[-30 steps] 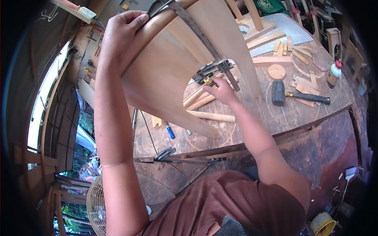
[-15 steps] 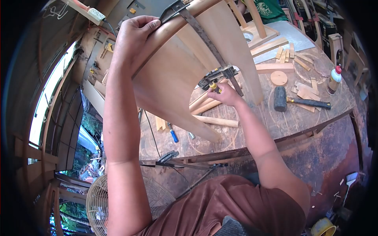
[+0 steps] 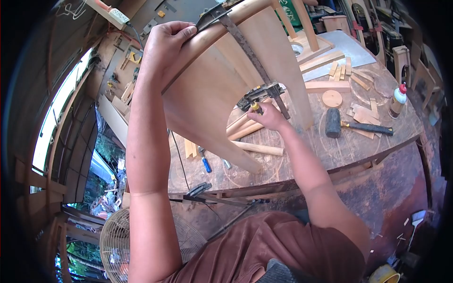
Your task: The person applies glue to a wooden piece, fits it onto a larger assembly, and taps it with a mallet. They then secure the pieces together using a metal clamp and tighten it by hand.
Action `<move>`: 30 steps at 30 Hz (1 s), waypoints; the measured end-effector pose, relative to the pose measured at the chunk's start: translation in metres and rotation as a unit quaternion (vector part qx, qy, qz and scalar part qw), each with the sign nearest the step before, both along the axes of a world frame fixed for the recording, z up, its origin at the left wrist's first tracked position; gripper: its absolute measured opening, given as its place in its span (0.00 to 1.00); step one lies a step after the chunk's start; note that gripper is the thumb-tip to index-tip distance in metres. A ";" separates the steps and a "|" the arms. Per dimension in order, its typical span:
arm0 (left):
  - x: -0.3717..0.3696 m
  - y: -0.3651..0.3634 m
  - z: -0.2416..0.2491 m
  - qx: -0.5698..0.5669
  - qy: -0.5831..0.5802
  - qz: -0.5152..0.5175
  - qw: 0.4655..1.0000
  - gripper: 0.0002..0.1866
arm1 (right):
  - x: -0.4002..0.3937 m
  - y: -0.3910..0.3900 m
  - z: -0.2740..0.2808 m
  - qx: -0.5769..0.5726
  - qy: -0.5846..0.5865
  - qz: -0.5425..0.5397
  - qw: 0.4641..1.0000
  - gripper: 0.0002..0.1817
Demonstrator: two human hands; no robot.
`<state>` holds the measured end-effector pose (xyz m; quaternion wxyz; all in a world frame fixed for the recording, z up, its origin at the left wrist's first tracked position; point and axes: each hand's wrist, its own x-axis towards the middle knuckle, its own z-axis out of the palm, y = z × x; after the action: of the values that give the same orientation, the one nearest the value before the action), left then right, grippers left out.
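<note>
A curved wooden chair frame (image 3: 196, 96) stands on its side on the workbench, with a rounded rail (image 3: 214, 34) along its top. A dark metal bar clamp (image 3: 245, 47) spans from this rail down to the lower part of the frame. My left hand (image 3: 163, 47) is closed at the rail, thumb and forefinger at the clamp's upper jaw; its other fingers are partly hidden. Lower down, my right hand (image 3: 269, 116) is closed round the clamp's yellow handle (image 3: 255, 107), beside the sliding jaw (image 3: 271, 89).
On the workbench (image 3: 302, 153) lie a black mallet (image 3: 333, 123), a glue bottle (image 3: 398, 101), a wooden disc (image 3: 332, 98), thin wood offcuts and a blue-handled screwdriver (image 3: 206, 164). A fan (image 3: 113, 240) stands below left. A person in green (image 3: 289, 12) is behind the frame.
The whole view has shifted slightly. Both hands keep their places on the clamp, the right one turned a little at the yellow handle.
</note>
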<state>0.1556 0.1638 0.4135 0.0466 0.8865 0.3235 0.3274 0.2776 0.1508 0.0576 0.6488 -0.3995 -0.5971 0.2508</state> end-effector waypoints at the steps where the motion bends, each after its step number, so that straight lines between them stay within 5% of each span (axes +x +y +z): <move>1: 0.000 0.000 0.000 -0.007 -0.005 0.000 1.000 0.13 | 0.001 -0.001 0.000 0.005 -0.012 0.021 1.000 0.17; 7: 0.000 0.003 0.001 -0.001 -0.001 -0.008 1.000 0.12 | -0.041 -0.009 -0.002 0.022 0.053 -0.280 0.958 0.17; 14: -0.001 0.006 0.000 -0.007 -0.011 -0.019 1.000 0.12 | -0.020 -0.002 -0.006 -0.007 0.028 -0.153 0.988 0.16; 19: -0.002 0.008 0.000 -0.019 -0.012 -0.030 0.999 0.12 | 0.005 0.003 -0.004 -0.037 -0.009 0.075 0.996 0.16; 23: -0.002 0.006 0.001 0.002 -0.004 -0.019 1.000 0.12 | -0.020 -0.003 -0.002 -0.058 0.030 -0.025 0.998 0.16; 25: 0.000 -0.002 0.000 -0.013 -0.007 -0.004 1.000 0.12 | -0.041 -0.007 -0.004 0.024 0.063 -0.269 0.961 0.17; 30: -0.003 -0.003 -0.002 0.008 -0.003 -0.004 1.000 0.13 | -0.027 -0.008 0.000 -0.031 0.008 -0.227 0.973 0.18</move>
<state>0.1531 0.1612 0.4111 0.0417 0.8872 0.3175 0.3323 0.2509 0.1427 0.0579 0.6807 -0.5427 -0.4777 0.1182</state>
